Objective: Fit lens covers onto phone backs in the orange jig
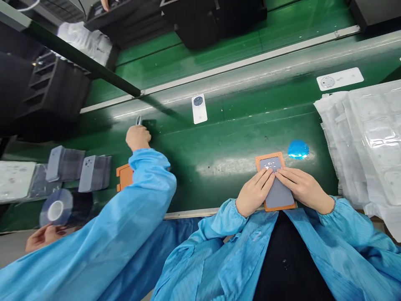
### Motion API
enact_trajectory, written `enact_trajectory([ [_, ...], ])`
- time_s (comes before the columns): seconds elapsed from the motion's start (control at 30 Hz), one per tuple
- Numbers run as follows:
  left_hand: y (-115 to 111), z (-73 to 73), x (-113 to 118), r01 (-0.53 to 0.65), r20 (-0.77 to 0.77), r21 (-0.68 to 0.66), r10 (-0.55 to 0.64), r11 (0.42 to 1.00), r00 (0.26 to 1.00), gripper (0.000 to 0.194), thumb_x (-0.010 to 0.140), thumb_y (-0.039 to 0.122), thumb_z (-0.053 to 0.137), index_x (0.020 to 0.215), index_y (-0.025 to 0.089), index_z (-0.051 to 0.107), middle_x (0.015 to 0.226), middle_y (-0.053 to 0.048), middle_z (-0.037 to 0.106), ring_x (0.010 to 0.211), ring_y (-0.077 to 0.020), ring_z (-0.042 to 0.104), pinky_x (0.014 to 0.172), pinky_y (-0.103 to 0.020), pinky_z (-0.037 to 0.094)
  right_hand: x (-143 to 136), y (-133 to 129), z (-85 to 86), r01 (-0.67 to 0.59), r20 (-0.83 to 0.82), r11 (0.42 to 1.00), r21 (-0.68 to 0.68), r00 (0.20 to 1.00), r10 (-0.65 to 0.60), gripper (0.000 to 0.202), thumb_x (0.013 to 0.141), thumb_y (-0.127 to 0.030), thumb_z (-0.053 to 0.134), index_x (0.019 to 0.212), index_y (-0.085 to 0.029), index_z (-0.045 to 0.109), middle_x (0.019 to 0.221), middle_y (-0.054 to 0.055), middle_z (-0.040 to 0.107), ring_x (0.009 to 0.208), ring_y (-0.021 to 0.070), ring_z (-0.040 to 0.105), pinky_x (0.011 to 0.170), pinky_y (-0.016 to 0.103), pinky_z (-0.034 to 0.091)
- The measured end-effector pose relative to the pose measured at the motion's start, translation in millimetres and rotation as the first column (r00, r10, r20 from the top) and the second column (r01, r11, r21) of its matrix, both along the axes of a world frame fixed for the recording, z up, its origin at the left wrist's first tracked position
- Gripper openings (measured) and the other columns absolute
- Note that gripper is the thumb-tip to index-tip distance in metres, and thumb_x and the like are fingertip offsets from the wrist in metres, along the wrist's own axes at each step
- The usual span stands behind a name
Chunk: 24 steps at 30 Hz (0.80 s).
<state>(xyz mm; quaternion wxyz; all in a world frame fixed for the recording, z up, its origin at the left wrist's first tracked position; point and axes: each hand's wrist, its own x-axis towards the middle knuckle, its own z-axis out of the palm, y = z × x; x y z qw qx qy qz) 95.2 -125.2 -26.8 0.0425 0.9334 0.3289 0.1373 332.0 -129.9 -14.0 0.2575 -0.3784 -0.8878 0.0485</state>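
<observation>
A grey phone-shaped panel (pixel 278 193) lies in an orange fixture (pixel 258 161) at the table's near edge, just in front of my body. From the left, my left hand (pixel 255 191) rests its pressed-together fingertips on the panel, below its small holes. My right hand (pixel 305 189) touches the panel from the other side, its fingers close together and the tips near those of the left. Whether a small piece is under the fingertips cannot be made out. A round blue film disc (pixel 298 149) lies beyond my right hand.
At the left, a co-worker's arm (pixel 147 175) reaches over another orange fixture (pixel 125 176). Stacked grey panels (pixel 89 173) and a tape roll (pixel 56 210) lie further left. White cards (pixel 199 115) sit on the green belt. Clear plastic trays (pixel 376 125) are piled at the right.
</observation>
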Motion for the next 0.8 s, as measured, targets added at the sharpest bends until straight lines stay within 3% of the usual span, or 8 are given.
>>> enact_trajectory([
  [0.17, 2, -0.8, -3, 0.011, -0.010, 0.032, -0.010, 0.999, 1.000, 0.043, 0.105, 0.011, 0.043, 0.146, 0.003, 0.049, 0.148, -0.019, 0.058, 0.149, -0.0281, 0.044, 0.120, -0.040, 0.049, 2, 0, -1.2, 0.007, 0.019, 1.000, 0.004, 1.000, -0.007, 0.037, 0.097, -0.001, 0.053, 0.131, -0.008, 0.066, 0.127, 0.016, 0.071, 0.120, 0.0284, 0.068, 0.103, 0.046, 0.060],
  [0.4, 8, -10.9, -3, -0.022, -0.081, -0.047, 0.018, 0.999, 0.997, 0.047, 0.105, 0.011, 0.040, 0.151, 0.006, 0.044, 0.152, -0.023, 0.053, 0.151, -0.0304, 0.041, 0.115, -0.042, 0.053, 2, 6, -9.3, -0.002, 0.114, 1.000, -0.008, 0.993, 0.003, 0.037, 0.098, -0.003, 0.050, 0.130, -0.009, 0.067, 0.132, 0.015, 0.070, 0.121, 0.0278, 0.067, 0.105, 0.045, 0.058],
  [0.63, 14, -19.2, 2, -0.062, -0.112, 0.063, 0.069, 0.996, 0.991, 0.042, 0.102, 0.014, 0.048, 0.144, 0.006, 0.049, 0.151, -0.031, 0.049, 0.150, -0.0390, 0.039, 0.116, -0.051, 0.049, -1, 15, -14.2, -0.005, 0.251, 0.993, -0.119, 0.967, 0.035, 0.048, 0.098, -0.010, 0.049, 0.145, -0.001, 0.054, 0.151, 0.022, 0.054, 0.141, 0.0354, 0.051, 0.117, 0.055, 0.043],
  [0.8, 12, -25.0, 4, -0.055, -0.100, 0.036, 0.058, 0.998, 0.993, 0.044, 0.102, 0.013, 0.046, 0.145, 0.006, 0.046, 0.156, -0.031, 0.043, 0.155, -0.0377, 0.030, 0.120, -0.054, 0.044, -3, 14, -14.9, 0.018, 0.272, 0.989, -0.144, 0.962, 0.022, 0.055, 0.095, -0.008, 0.047, 0.150, -0.003, 0.049, 0.156, 0.020, 0.048, 0.147, 0.0342, 0.044, 0.122, 0.056, 0.036],
])
